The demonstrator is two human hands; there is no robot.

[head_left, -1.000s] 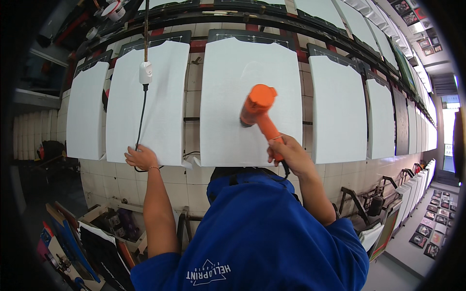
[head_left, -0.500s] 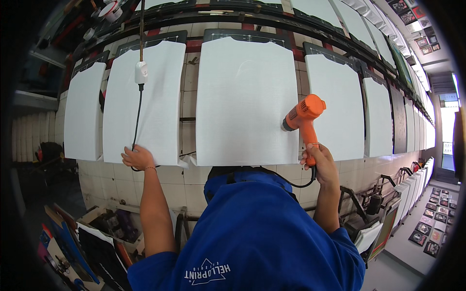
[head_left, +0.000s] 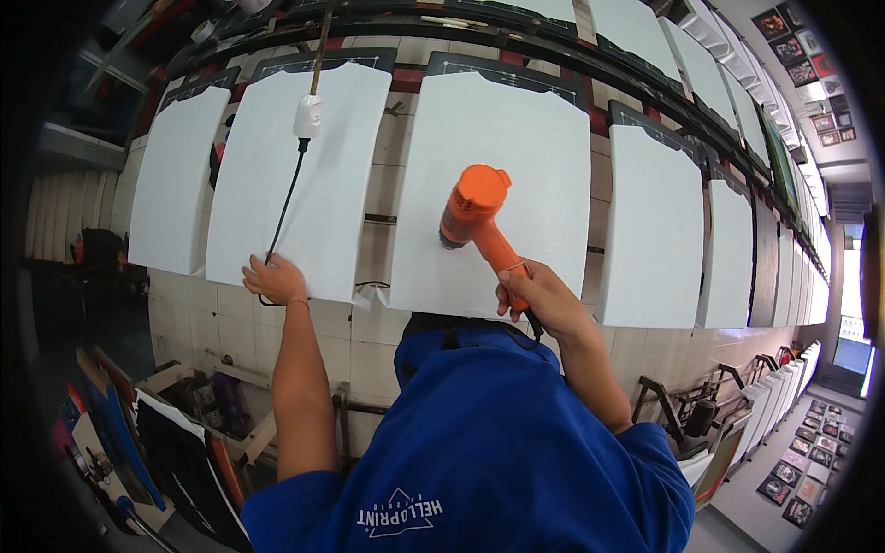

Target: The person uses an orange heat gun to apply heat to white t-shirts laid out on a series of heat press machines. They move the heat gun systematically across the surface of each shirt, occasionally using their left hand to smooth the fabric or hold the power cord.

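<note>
My right hand (head_left: 550,300) is wrapped round the handle of an orange heat gun (head_left: 481,195). Its dark nozzle points down at the white fabric (head_left: 516,129) on the middle board, a little left of that panel's centre. Whether the nozzle touches the cloth I cannot tell. Over the near edge of the panel to the left (head_left: 313,203), my left hand (head_left: 278,278) has its fingers curled on a black cord (head_left: 287,203). That cord runs up to a white plug connector (head_left: 308,117) hanging from above.
More white panels on dark boards stand in a row to both sides, one at the right (head_left: 650,230). Behind them runs a dark rail (head_left: 415,26). A black-topped stack of boards and frames (head_left: 184,461) leans at the lower left. Metal brackets (head_left: 678,405) stick out at the right.
My right hand has swung the heat gun leftward, from the middle panel's right edge to left of its centre. My left hand stays on the cord. The whole view has shifted and tilted slightly.
</note>
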